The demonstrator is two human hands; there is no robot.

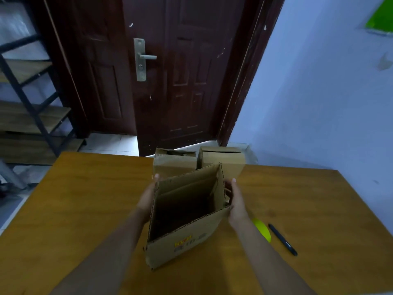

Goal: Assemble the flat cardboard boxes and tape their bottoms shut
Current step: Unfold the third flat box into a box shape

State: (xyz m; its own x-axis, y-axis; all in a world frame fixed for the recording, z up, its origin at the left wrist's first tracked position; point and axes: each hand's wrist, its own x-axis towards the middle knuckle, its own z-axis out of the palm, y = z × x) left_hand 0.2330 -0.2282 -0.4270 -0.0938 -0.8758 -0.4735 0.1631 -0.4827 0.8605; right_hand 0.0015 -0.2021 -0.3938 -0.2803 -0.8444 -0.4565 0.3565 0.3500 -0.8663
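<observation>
— Where's the box?
— Open cardboard box [187, 211] sits mid-worktop [85, 199]. My left hand [147, 196] and right hand [237, 201] press flat against its sides.
— Anything else?
— Two finished boxes [174, 161] at twelve o'clock; pen [282, 239] at three.

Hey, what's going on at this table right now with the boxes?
A person is holding an opened-up cardboard box over the wooden table, left hand on one side and right hand on the other, its open end facing the camera. Two more boxes stand at the far edge of the table. A black pen and a yellow object, partly hidden by the right forearm, lie to the right. No tape is visible.
</observation>
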